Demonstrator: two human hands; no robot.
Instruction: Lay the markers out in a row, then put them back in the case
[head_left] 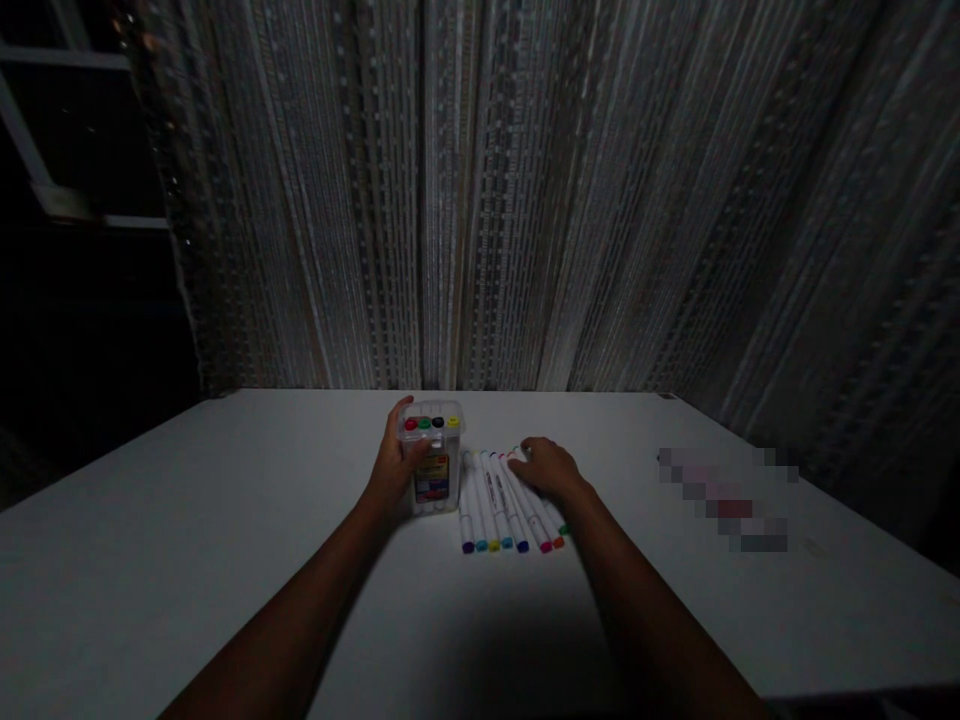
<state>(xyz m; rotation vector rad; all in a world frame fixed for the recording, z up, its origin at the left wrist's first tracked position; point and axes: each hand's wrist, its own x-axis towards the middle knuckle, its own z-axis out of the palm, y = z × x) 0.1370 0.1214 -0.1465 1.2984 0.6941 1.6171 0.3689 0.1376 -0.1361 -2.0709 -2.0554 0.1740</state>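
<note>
We had a curtain behind the far edge of the white table, whose surface spread wide on our left; our left hand gripped the clear marker case upright, and just right of it our right hand lay at the far ends of the loose markers, its pinch too dim for us to tell

- Our left hand is bare, its thumb slender.
- Our right hand is bare too.
- Our left forearm and right forearm are uncovered, smooth in outline, tapering towards the hands.
- Finer details are too dim for us to tell.
</note>
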